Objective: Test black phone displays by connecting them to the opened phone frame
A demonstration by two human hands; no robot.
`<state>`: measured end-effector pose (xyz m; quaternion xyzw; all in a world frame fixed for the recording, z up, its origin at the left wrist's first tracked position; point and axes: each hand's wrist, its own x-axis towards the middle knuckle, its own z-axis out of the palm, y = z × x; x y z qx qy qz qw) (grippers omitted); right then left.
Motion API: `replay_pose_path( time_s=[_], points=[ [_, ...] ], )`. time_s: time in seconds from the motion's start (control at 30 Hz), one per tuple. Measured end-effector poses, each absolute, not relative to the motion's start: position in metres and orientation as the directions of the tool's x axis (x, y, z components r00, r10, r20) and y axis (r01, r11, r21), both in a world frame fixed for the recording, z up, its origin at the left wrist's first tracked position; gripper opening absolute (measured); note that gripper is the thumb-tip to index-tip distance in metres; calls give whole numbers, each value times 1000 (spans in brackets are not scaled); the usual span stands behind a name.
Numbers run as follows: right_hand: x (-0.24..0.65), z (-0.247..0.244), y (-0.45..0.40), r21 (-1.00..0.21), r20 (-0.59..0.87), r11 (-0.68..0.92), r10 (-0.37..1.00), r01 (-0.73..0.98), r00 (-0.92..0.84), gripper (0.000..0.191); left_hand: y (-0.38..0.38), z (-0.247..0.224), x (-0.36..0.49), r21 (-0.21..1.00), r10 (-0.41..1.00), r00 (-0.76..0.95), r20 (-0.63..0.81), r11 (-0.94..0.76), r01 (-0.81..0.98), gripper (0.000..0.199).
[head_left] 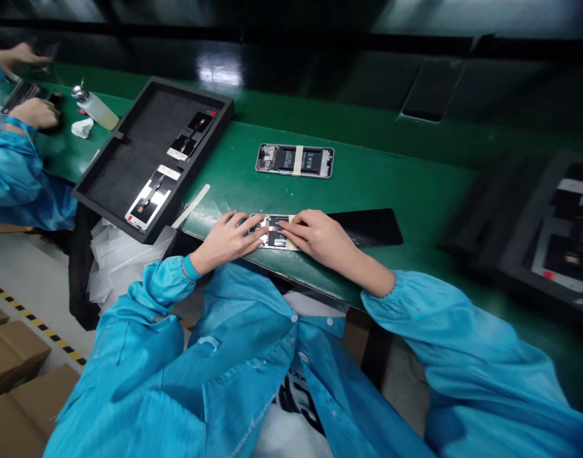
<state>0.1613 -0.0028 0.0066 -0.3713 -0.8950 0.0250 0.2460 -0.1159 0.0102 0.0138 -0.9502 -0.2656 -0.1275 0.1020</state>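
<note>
Head view puts my two hands over an opened phone (273,236) lying flat near the close edge of the green table (405,184). My left hand (230,240) is spread loosely, its fingers reaching across the left end of the phone, where bare parts show. My right hand (320,236) comes in from the other side with bent fingers, their tips down on the dark middle; I cannot tell whether they pinch anything. A cream strip shows beside those fingers, and a blue band (191,267) circles my left wrist. Just right of the phone, partly hidden behind my right hand, lies a flat black panel (374,227). Farther back on the table, well apart from my fingers, rests another opened phone (282,159) with a pale strip across its battery. To my left, a black foam tray (129,137) holds two white-framed parts (154,196), each with a red mark. A white strip (192,205) lies by the tray's near corner, and clear plastic bags (112,261) are heaped below. Beyond the tray are a cloudy bottle (98,109), a crumpled white tissue (82,128) and a co-worker's hands (36,113) in blue sleeves. On my far right sits a blurred dark tray (510,222) holding similar parts.
</note>
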Motion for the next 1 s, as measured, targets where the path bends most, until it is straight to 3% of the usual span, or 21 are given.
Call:
replay_pose_path(
  time_s=[0.17,0.3,0.47,0.77,1.0],
  points=[
    [161,5,-3,-247,386,703,703,667,-597,40,16,5,-119,-87,442,829,343,-863,497,34],
    [161,4,-2,-248,391,699,706,671,-591,40,17,-6,-124,34,466,772,432,-864,502,30],
    [161,4,-2,-228,397,708,694,668,-601,40,16,-10,-126,185,555,723,411,-828,530,30],
    [161,3,-2,-304,325,668,743,679,-585,40,23,3,-122,206,569,769,291,-822,530,33],
    [162,4,-2,-244,363,694,713,677,-600,41,34,6,-125,212,539,807,241,-841,498,34]
  ],
)
